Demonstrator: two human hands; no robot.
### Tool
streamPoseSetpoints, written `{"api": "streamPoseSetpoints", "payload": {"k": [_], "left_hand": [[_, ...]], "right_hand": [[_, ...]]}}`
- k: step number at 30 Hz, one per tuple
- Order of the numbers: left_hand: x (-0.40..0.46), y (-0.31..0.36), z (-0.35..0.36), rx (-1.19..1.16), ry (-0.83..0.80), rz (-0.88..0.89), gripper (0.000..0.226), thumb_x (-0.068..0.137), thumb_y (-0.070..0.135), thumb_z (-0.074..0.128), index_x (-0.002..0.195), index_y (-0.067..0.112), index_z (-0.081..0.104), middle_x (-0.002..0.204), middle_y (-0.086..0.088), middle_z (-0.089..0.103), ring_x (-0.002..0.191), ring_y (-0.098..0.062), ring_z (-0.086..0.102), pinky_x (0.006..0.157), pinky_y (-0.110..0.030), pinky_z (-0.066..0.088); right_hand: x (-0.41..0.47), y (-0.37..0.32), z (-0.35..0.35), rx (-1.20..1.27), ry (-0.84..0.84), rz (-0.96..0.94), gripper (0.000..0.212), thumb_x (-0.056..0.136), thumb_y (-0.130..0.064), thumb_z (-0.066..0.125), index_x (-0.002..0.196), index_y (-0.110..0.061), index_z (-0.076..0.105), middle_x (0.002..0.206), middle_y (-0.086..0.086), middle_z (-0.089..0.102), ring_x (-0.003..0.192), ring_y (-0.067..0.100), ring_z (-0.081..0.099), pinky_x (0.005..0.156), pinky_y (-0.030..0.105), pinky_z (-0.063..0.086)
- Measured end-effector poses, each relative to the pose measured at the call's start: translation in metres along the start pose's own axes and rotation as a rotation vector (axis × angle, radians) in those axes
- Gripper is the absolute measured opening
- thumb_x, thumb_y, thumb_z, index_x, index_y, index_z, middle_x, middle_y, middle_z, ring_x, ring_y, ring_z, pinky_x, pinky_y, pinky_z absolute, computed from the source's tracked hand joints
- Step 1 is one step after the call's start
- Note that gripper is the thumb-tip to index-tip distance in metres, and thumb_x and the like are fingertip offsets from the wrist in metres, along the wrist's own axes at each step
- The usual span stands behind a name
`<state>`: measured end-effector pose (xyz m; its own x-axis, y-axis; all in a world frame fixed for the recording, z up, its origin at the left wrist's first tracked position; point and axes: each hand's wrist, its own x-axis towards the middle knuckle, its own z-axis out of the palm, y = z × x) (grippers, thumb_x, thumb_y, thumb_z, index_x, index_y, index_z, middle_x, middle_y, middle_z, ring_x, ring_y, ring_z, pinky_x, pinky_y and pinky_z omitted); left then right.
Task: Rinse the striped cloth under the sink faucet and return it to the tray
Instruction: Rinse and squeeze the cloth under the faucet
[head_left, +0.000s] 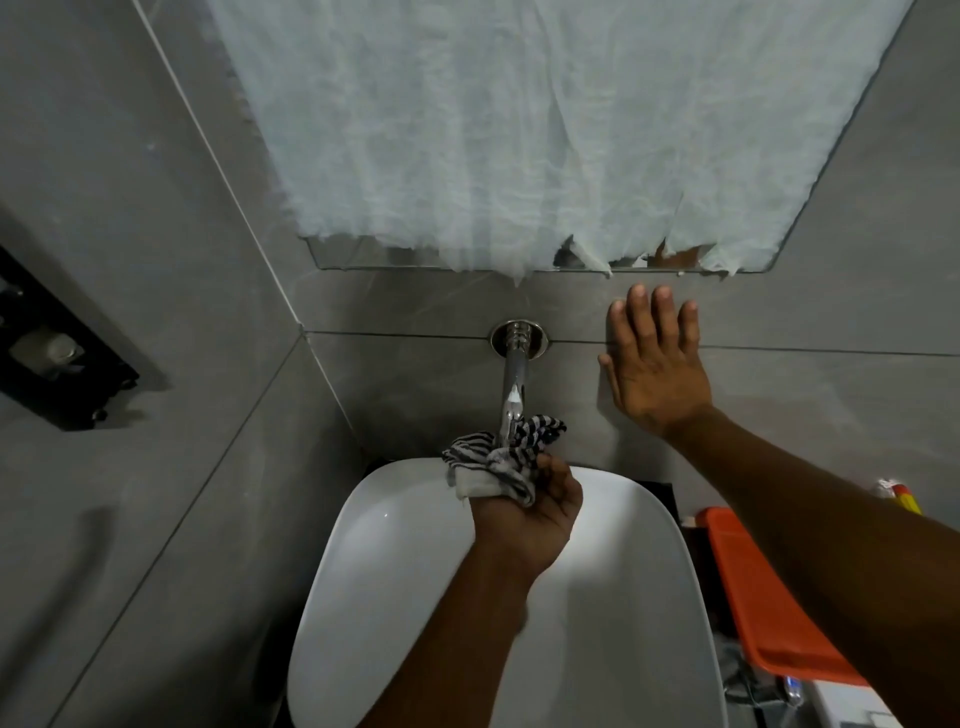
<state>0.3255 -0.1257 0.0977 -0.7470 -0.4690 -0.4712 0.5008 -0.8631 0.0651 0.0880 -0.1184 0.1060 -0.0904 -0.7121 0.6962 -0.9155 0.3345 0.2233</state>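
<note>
Cloth, the striped cloth (498, 460), sat bunched at frame centre beneath the faucet (511, 395), my left hand (530, 512) clenched around it. Right hand (657, 364) lay spread open on the wall. Soft, light, probably heavier once soaked; I judged a whole-fist grip best.

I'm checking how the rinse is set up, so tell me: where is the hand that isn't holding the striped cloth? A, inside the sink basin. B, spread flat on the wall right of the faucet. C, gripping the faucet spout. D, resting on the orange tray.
B: the right hand lies open on the grey wall beside the faucet, while the left hand holds the striped cloth.
</note>
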Motion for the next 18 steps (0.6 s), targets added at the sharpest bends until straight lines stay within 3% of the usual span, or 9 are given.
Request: {"api": "streamPoseSetpoints", "payload": {"k": [3, 5, 7, 10, 12, 14, 16, 18], "left_hand": [[0.005, 0.001, -0.001, 0.124, 0.052, 0.016, 0.053, 0.093, 0.049, 0.040, 0.092, 0.007, 0.071, 0.086, -0.014, 0.073, 0.087, -0.032, 0.070, 0.078, -0.039, 0.053], [0.009, -0.002, -0.004, 0.183, 0.107, 0.096, 0.048, 0.098, 0.045, 0.035, 0.100, 0.011, 0.068, 0.089, -0.012, 0.072, 0.087, -0.030, 0.067, 0.079, -0.039, 0.051], [0.012, -0.004, -0.005, 0.223, 0.137, 0.242, 0.042, 0.101, 0.040, 0.034, 0.100, 0.013, 0.066, 0.089, -0.010, 0.069, 0.078, -0.025, 0.066, 0.074, -0.036, 0.052], [0.003, 0.012, 0.005, 0.339, 0.011, 0.405, 0.029, 0.094, 0.036, 0.055, 0.090, 0.011, 0.070, 0.080, -0.009, 0.064, 0.062, -0.019, 0.061, 0.054, -0.028, 0.052], [-0.004, 0.030, 0.016, 0.678, 0.024, 0.523, 0.014, 0.094, 0.028, 0.059, 0.091, 0.021, 0.071, 0.086, -0.005, 0.066, 0.071, -0.019, 0.063, 0.062, -0.029, 0.050], [-0.006, 0.042, 0.036, 1.155, 0.159, 0.611, 0.012, 0.096, 0.028, 0.055, 0.102, 0.023, 0.064, 0.098, -0.002, 0.067, 0.093, -0.023, 0.067, 0.075, -0.032, 0.051], [0.001, 0.043, 0.059, 1.591, 0.273, 0.667, 0.031, 0.095, 0.031, 0.051, 0.114, 0.008, 0.057, 0.107, -0.011, 0.066, 0.103, -0.032, 0.065, 0.080, -0.035, 0.050], [0.011, 0.041, 0.086, 1.885, 0.401, 0.623, 0.045, 0.097, 0.035, 0.048, 0.126, 0.000, 0.050, 0.120, -0.019, 0.063, 0.107, -0.033, 0.063, 0.085, -0.036, 0.050]], "right_hand": [[0.000, 0.001, 0.000, 0.012, -0.005, 0.004, 0.082, 0.098, -0.035, 0.050, 0.153, -0.007, -0.004, 0.159, 0.006, -0.038, 0.146, 0.028, -0.032, 0.118, 0.049, -0.016], [-0.001, 0.001, 0.001, 0.010, 0.003, -0.003, 0.081, 0.098, -0.036, 0.051, 0.153, -0.006, -0.002, 0.159, 0.006, -0.037, 0.146, 0.028, -0.031, 0.119, 0.050, -0.015], [-0.001, 0.002, 0.003, 0.004, 0.011, -0.008, 0.081, 0.099, -0.036, 0.050, 0.154, -0.007, -0.001, 0.160, 0.006, -0.036, 0.147, 0.028, -0.030, 0.119, 0.050, -0.014], [-0.002, 0.003, 0.006, -0.006, 0.023, -0.015, 0.079, 0.099, -0.037, 0.049, 0.154, -0.006, 0.003, 0.160, 0.006, -0.035, 0.147, 0.029, -0.030, 0.119, 0.051, -0.013], [-0.002, 0.003, 0.008, -0.001, 0.033, -0.017, 0.079, 0.099, -0.037, 0.049, 0.155, -0.007, 0.002, 0.161, 0.006, -0.034, 0.148, 0.029, -0.029, 0.119, 0.051, -0.013], [-0.002, 0.003, 0.010, 0.017, 0.038, -0.021, 0.082, 0.099, -0.037, 0.049, 0.155, -0.008, -0.004, 0.161, 0.007, -0.033, 0.148, 0.029, -0.028, 0.119, 0.052, -0.013], [-0.003, 0.004, 0.011, 0.023, 0.046, -0.024, 0.084, 0.099, -0.036, 0.049, 0.156, -0.010, -0.007, 0.162, 0.008, -0.031, 0.149, 0.030, -0.026, 0.119, 0.054, -0.010], [-0.004, 0.004, 0.011, 0.018, 0.058, -0.025, 0.085, 0.099, -0.037, 0.050, 0.156, -0.010, -0.006, 0.162, 0.008, -0.029, 0.149, 0.030, -0.024, 0.120, 0.055, -0.008]]}}
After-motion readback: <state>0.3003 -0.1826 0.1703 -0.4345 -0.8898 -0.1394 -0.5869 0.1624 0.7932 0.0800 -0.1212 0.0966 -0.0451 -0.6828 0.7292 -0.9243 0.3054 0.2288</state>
